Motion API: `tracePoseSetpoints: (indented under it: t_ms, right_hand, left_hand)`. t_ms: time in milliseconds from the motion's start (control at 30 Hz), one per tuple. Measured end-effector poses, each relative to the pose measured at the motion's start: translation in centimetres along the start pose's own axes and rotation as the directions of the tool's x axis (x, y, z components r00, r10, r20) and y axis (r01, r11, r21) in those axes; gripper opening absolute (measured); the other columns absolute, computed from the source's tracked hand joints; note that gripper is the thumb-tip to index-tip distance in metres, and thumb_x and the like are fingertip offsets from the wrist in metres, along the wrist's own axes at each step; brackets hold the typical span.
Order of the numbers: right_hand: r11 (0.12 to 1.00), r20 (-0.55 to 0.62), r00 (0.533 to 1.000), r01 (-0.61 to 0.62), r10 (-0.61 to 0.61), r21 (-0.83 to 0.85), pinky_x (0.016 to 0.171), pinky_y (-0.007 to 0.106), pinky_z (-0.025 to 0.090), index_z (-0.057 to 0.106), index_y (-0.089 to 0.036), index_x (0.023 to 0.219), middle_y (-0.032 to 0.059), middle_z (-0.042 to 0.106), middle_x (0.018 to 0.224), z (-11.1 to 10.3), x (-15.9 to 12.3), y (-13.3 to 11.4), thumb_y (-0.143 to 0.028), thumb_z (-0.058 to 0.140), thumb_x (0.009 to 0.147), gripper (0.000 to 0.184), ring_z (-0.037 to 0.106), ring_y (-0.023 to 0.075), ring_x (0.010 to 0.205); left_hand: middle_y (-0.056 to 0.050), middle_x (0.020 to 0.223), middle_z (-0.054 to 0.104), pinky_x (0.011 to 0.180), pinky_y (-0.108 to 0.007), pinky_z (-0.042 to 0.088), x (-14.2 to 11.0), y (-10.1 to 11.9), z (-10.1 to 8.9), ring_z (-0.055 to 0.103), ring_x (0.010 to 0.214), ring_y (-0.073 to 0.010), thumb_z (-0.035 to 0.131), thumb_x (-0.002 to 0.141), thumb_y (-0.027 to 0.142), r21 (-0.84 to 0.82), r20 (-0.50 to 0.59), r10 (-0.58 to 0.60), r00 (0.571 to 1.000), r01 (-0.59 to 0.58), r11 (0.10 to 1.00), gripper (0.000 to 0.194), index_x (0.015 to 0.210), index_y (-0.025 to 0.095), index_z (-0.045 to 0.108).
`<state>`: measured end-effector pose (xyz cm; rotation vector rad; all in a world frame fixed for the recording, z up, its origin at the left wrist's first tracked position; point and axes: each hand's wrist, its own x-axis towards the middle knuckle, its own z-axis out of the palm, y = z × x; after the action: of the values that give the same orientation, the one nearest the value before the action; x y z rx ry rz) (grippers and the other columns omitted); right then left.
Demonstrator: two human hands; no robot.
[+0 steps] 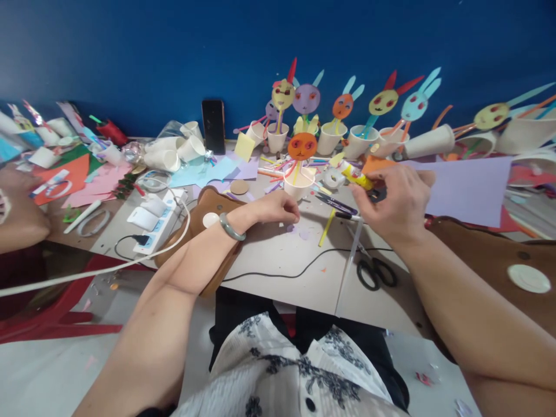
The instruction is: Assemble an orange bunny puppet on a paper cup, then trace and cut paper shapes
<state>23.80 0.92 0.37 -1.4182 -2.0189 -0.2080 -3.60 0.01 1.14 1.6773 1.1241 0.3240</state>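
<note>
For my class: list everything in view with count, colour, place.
Wall: one, blue, behind
Table: one, pale, centre
Phone: one, black, against wall
Paper faces: several, mixed, near cups
Cups: many, white, mostly rear
Paper sheets: several, mixed, both sides
Scraps: many, mixed, table
Power strip: one, white, left
Scissors: two pairs, dark, right
Flat shapes: two, brown, either side
Cables: several, black and white, foreground
Plastic frame: one, red, lower left
Neighbour's arm: one, left
Tube: one, yellow, right hand
Shirt: one, white, bottom
Bangle: one, grey, left wrist
Left hand: one, bare, centre
Right hand: one, holding tube
</note>
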Motion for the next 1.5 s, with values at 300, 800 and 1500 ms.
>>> tracePoseSetpoints:
  t_ms: [300, 800, 1500]
  right_hand:
    - [0.985, 0.050, 0.984, 0.170, -0.169, -0.016, 0.095, 0.053, 0.034, 0.058, -0.026, 0.083, 0.0121, 0.079, 0.102, 0.3, -1.0, -1.3, -0.048, 0.056, 0.100, 0.028, 0.067, 0.0314, 0.092]
    - [0.843, -0.467, 0.731, 0.534, -0.498, -0.062, 0.080, 0.039, 0.038, 0.057, -0.024, 0.098, 0.0025, 0.080, 0.090, 3.0, -0.9, -0.4, -0.039, 0.072, 0.102, 0.021, 0.068, 0.0193, 0.074]
    - [0.921, -0.461, 0.834, 0.380, -0.302, 0.083, 0.079, 0.040, 0.043, 0.069, -0.020, 0.098, 0.0044, 0.073, 0.076, 3.2, -0.7, 0.3, -0.046, 0.060, 0.105, 0.028, 0.066, 0.0205, 0.070]
  left_hand:
    - [-0.009, 0.085, 0.075, 0.046, -0.021, 0.028, -0.1, 0.7, 0.0, 0.042, 0.049, -0.0022, 0.050, 0.113, 0.053, -0.480, -0.187, 0.044, 0.981, -0.130, 0.868, 0.056, 0.083, 0.011, 0.074]
    - [0.005, 0.063, 0.060, 0.046, -0.019, 0.022, -0.4, 0.9, -0.1, 0.041, 0.044, -0.0001, 0.067, 0.093, 0.005, -0.528, -0.187, 0.085, 0.979, -0.173, 0.831, 0.027, 0.070, 0.015, 0.058]
    - [0.002, 0.053, 0.043, 0.065, -0.033, 0.030, -2.9, -0.3, -5.6, 0.040, 0.059, -0.0129, 0.064, 0.083, 0.008, 0.469, -0.526, 0.010, 0.851, 0.280, 0.837, 0.037, 0.050, 0.020, 0.051]
